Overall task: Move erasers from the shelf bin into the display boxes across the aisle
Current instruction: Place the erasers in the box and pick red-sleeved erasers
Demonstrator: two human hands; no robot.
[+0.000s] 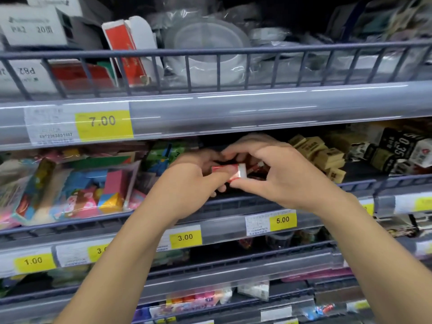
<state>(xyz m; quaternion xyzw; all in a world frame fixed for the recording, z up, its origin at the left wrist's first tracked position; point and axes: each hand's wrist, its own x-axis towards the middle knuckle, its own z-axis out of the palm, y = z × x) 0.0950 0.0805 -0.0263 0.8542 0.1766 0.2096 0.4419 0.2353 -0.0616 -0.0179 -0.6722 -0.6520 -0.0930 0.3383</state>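
Above the 5.00 tag point(282, 220), left hand point(187, 181) and right hand point(275, 169) pinch one eraser point(240, 171).

We reach both bare forearms up and forward, the wrists converging. Our left hand point(187, 183) is curled with its back to us, fingers folded inward. Our right hand point(275, 171) arches just beside it, thumb low and fingertips point(230, 152) bent down, touching the left hand's fingers.

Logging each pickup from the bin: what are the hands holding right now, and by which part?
Both hands hold a small red-and-white eraser: the left hand around its left part, the right hand pinching its white right end.
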